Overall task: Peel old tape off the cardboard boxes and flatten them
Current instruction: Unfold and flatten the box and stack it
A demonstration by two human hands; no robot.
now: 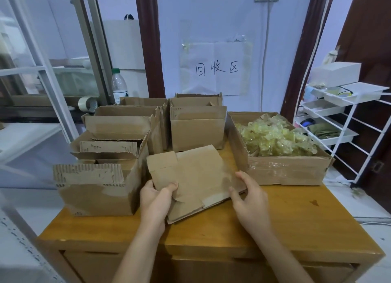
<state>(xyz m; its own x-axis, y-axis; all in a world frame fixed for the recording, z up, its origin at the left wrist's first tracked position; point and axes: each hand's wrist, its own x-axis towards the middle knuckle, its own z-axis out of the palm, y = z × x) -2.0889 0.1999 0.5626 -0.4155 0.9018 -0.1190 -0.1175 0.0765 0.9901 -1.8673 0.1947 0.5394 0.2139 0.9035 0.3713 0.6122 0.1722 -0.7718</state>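
The flattened box (196, 177) hides the left hand's fingers (155, 195) beneath it; forearms cut off below the fingers.

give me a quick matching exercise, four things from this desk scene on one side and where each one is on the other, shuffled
Things:
1. flattened brown cardboard box
2. wide brown cardboard box heaped with crumpled yellowish tape
3. clear plastic bottle with a green cap
4. roll of clear packing tape

Places:
A. standing upright at the back left, behind the boxes
B. right side of the wooden desk
C. lying on the ledge left of the back boxes
D. held between both hands, front centre

Pairs: 1-D, 2-B, 3-A, 4-C
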